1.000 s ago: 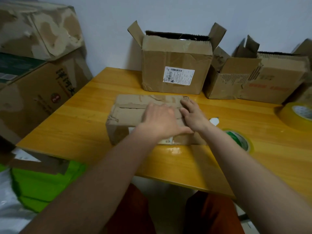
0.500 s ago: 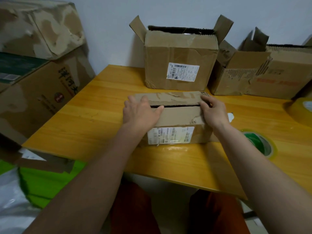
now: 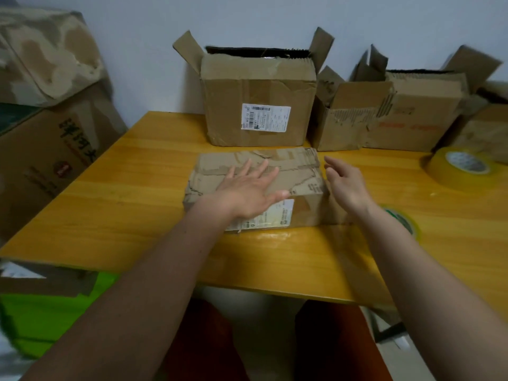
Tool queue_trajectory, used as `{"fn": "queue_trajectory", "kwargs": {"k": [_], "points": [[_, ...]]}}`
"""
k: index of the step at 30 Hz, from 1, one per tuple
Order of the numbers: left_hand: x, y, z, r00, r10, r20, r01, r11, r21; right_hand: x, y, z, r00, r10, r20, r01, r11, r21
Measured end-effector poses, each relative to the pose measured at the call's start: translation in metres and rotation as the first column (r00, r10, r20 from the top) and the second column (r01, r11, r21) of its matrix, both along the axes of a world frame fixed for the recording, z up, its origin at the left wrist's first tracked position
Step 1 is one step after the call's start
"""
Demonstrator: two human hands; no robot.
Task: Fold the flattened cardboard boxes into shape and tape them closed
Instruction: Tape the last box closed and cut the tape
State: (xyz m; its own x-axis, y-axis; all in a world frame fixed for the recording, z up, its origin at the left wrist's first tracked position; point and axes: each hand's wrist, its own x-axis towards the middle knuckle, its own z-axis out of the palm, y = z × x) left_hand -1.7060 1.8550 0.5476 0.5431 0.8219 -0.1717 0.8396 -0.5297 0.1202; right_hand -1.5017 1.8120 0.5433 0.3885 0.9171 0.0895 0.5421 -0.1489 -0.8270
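Head view: at your far left, large stacked boxes (image 3: 52,127) stand off the bench (image 3: 115,215), then your left hand (image 3: 248,188) lies flat with fingers spread, pressing the top of the small cardboard box (image 3: 308,188) at the bench's middle. Your right hand (image 3: 345,182) hovers just beside its right end, fingers loosely extended, gripping nothing. Bare wood lies along the near edge; a green-cored tape roll (image 3: 402,220) sits right, a yellow tape roll (image 3: 461,167) farther right.
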Motion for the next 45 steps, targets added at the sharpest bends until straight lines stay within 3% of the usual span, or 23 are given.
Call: {"fn": "queue_trajectory", "kwargs": {"k": [5, 9, 11, 15, 18, 21, 25, 30, 34, 36, 37, 38, 40, 42, 43, 45], "points": [[0.010, -0.005, 0.000, 0.999, 0.028, -0.019, -0.028, 1.000, 0.013, 0.050, -0.053, 0.002, 0.943, -0.016, 0.334, 0.129, 0.939, -0.319], [0.012, -0.011, 0.002, 0.999, 0.023, -0.034, -0.022, 0.999, 0.042, 0.053, -0.082, 0.002, 0.760, 0.274, 0.589, 0.207, 0.758, -0.619], [0.013, -0.016, 0.005, 0.999, 0.022, -0.025, -0.022, 0.999, 0.036, 0.050, -0.086, 0.001, 0.730, 0.324, 0.602, 0.153, 0.781, -0.606], [0.013, -0.021, 0.010, 0.998, 0.054, 0.044, -0.055, 0.999, 0.000, 0.051, -0.094, 0.016, 0.792, 0.238, 0.562, 0.069, 0.880, -0.470], [0.012, -0.019, 0.017, 0.978, 0.064, 0.197, -0.044, 0.994, -0.104, 0.040, -0.097, 0.043, 0.849, 0.218, 0.481, -0.091, 0.958, -0.273], [0.009, -0.017, 0.025, 0.872, 0.093, 0.480, 0.016, 0.976, -0.218, 0.017, -0.091, 0.073, 0.864, 0.292, 0.409, -0.264, 0.956, -0.125], [0.000, -0.019, 0.026, 0.623, 0.120, 0.773, 0.106, 0.966, -0.236, -0.013, -0.068, 0.095, 0.803, 0.378, 0.461, -0.315, 0.926, -0.210], [-0.003, -0.017, 0.025, 0.498, 0.189, 0.846, 0.050, 0.968, -0.246, -0.035, -0.039, 0.098, 0.709, 0.461, 0.534, -0.345, 0.887, -0.307], [-0.007, -0.016, 0.025, 0.366, 0.333, 0.869, -0.010, 0.935, -0.354, -0.035, -0.028, 0.090, 0.719, 0.472, 0.511, -0.379, 0.882, -0.282], [-0.012, -0.011, 0.023, 0.280, 0.398, 0.874, -0.007, 0.911, -0.412, -0.033, -0.021, 0.079, 0.670, 0.394, 0.629, -0.392, 0.907, -0.152], [-0.015, -0.008, 0.020, 0.243, 0.419, 0.875, 0.006, 0.901, -0.433, -0.032, -0.017, 0.071, 0.681, 0.295, 0.670, -0.390, 0.921, -0.009], [-0.016, -0.006, 0.018, 0.210, 0.432, 0.877, 0.028, 0.894, -0.448, -0.032, -0.012, 0.064, 0.762, 0.178, 0.623, -0.355, 0.919, 0.171], [-0.017, -0.004, 0.017, 0.141, 0.452, 0.881, 0.100, 0.879, -0.467, -0.038, 0.001, 0.054, 0.972, 0.081, 0.220, -0.168, 0.896, 0.411], [-0.016, -0.002, 0.018, 0.074, 0.484, 0.872, 0.142, 0.860, -0.490, -0.051, 0.017, 0.046, 0.973, 0.122, -0.195, -0.038, 0.920, 0.390], [-0.016, -0.001, 0.018, 0.048, 0.502, 0.864, 0.135, 0.854, -0.503, -0.057, 0.024, 0.039, 0.949, 0.125, -0.290, -0.018, 0.938, 0.346], [-0.018, 0.001, 0.017, 0.002, 0.516, 0.856, 0.075, 0.854, -0.515, -0.065, 0.033, 0.026, 0.948, 0.093, -0.303, 0.005, 0.952, 0.307]]}}
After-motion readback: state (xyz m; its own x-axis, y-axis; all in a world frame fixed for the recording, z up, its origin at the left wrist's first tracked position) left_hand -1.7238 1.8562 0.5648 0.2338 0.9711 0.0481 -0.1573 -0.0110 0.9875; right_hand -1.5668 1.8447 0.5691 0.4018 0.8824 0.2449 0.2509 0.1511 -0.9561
